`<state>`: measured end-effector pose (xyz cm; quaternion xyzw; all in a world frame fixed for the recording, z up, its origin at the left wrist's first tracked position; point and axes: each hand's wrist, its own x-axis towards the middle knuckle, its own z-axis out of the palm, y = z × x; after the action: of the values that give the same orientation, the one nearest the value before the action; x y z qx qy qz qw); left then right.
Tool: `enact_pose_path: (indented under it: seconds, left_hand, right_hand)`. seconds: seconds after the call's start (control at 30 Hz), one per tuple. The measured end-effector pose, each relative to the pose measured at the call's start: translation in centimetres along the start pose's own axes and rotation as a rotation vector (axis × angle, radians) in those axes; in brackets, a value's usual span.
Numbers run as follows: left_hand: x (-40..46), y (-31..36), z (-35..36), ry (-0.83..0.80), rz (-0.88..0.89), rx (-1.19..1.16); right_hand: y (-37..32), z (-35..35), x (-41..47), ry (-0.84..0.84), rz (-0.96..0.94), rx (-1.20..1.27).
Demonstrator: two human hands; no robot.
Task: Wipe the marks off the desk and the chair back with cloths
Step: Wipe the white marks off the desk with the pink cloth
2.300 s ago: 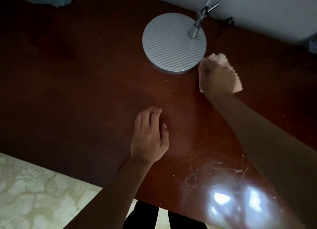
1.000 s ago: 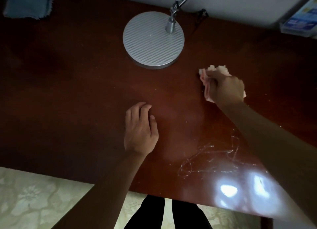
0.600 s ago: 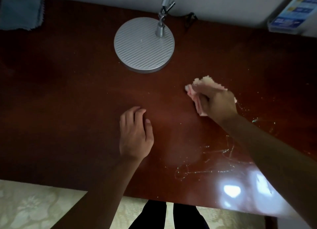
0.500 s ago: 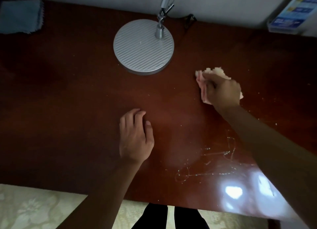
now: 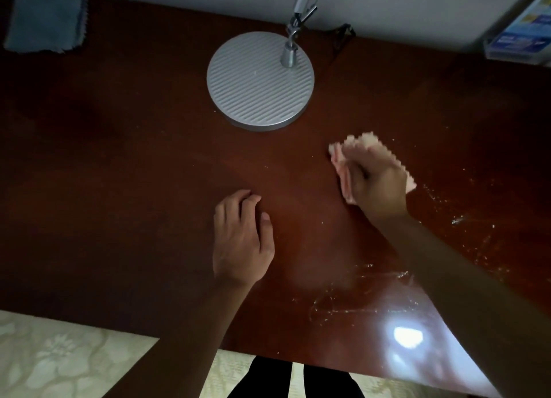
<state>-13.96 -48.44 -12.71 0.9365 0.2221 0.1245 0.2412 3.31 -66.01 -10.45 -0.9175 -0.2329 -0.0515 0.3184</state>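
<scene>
Since half a second ago the right hand (image 5: 377, 186) has drawn the crumpled pink cloth (image 5: 343, 171) a little nearer the lower edge of the frame, across the dark red-brown wooden surface (image 5: 134, 165); the left hand (image 5: 240, 242) lies where it was. The right hand's fingers are curled round the cloth and press it to the surface, right of centre, just below and right of the round ribbed silver lamp base (image 5: 259, 81). The left hand rests palm down at the centre, fingers loosely bent, close together, holding nothing. Pale scribbled marks (image 5: 357, 302) glint at lower right, partly under the right forearm and beside a bright glare. A folded blue-grey cloth (image 5: 44, 22) lies flat in the upper left corner. At the upper right a clear holder of blue printed cards (image 5: 518, 37) is cut off by the frame; its writing is too blurred to read.
</scene>
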Motion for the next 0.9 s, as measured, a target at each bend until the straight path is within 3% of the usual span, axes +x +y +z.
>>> enact_pose_path:
  seconds: [0.23,0.4,0.53,0.63,0.77,0.83,0.9]
  left_hand:
    - [0.2,-0.3,0.3,0.04,0.021,-0.003]
    - [0.0,-0.5,0.0,0.029,0.019,-0.021]
    - [0.1,-0.4,-0.1,0.046,0.036,-0.026]
    - [0.0,-0.3,0.1,0.045,0.032,-0.029]
    - [-0.1,-0.3,0.1,0.033,0.025,-0.043]
    - [-0.1,-0.3,0.1,0.037,0.031,-0.062]
    - [-0.4,-0.3,0.1,0.028,0.034,-0.068]
  right_hand:
    - [-3.0,4.1,6.5,-0.104,0.059,0.05]
    - [-5.3,1.5,-4.0,-0.354,-0.096,0.171]
    - [-5.0,-1.6,-13.6,-0.341,-0.202,0.288]
    - [-3.0,-1.7,-9.8,-0.378,-0.167,0.286]
    - [-2.8,0.5,-2.8,-0.204,0.042,0.23]
    - [-4.0,0.9,-3.9,-0.167,-0.014,0.213]
    - [-5.4,0.3,-8.6,-0.235,-0.098,0.286]
